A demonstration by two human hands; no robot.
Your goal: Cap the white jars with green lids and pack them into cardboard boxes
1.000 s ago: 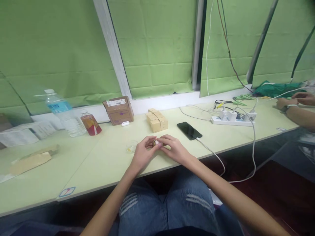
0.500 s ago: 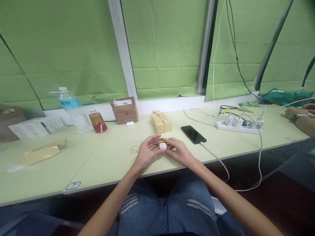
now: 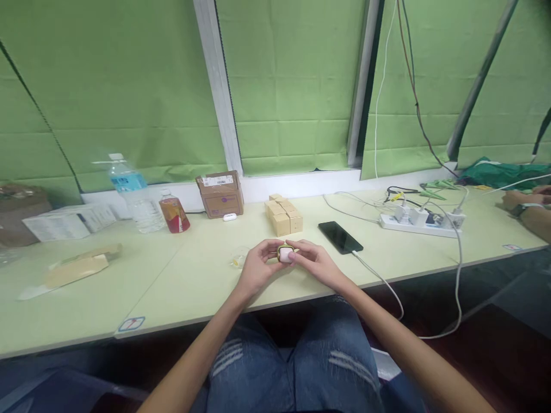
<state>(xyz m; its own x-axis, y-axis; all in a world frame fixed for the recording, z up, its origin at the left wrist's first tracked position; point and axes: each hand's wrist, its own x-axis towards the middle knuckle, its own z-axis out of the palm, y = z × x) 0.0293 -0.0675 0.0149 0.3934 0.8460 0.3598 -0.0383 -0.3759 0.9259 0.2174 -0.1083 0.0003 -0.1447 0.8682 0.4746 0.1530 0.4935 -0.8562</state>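
Note:
Between my two hands, just above the table's near part, is a small rounded pale-pink case (image 3: 285, 254) with a dark and yellow-green rim. My left hand (image 3: 260, 264) curls round its left side, fingers behind it and thumb low at the front. My right hand (image 3: 316, 262) grips it from the right, with its thumb pressed on the pale front face. Fingers hide both of its sides. A crumpled clear wrapper (image 3: 237, 261) with a yellow spot lies just left of my left hand. Beyond my hands stand several small tan boxes (image 3: 282, 221) in a tight block.
A black phone (image 3: 340, 237) with a white cable lies to the right, before a power strip (image 3: 419, 225). Leftward stand a cardboard box (image 3: 221, 201), a white earbud case (image 3: 229, 217), a red drink bottle (image 3: 175, 215) and a water bottle (image 3: 144, 201). Another person's hand (image 3: 523, 201) is far right.
My right thumb has moved up from the case's lower edge onto its front face. Both hands still hold the case in nearly the same place. The view has shifted slightly.

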